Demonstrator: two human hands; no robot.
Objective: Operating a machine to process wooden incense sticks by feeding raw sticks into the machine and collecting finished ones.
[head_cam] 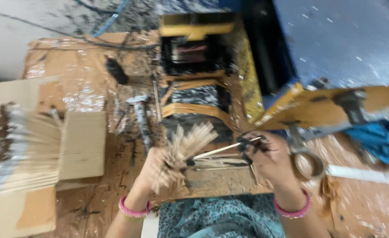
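Note:
My left hand [157, 169] grips a fanned bundle of thin bamboo sticks [193, 140], their ends pointing up and to the right. My right hand [267, 156], fingertips blackened, pinches a single stick [218, 150] that slants toward the bundle. Both wrists wear pink bangles. A few loose sticks [216, 163] lie on the dirty board between my hands. The view is motion-blurred.
A stack of dark-coated sticks [14, 150] lies on cardboard [82, 145] at the left. A yellow and black machine [194, 66] stands ahead, with a blue metal body [344, 39] at the right. A roll of tape [309, 165] and blue cloth [379, 136] lie right.

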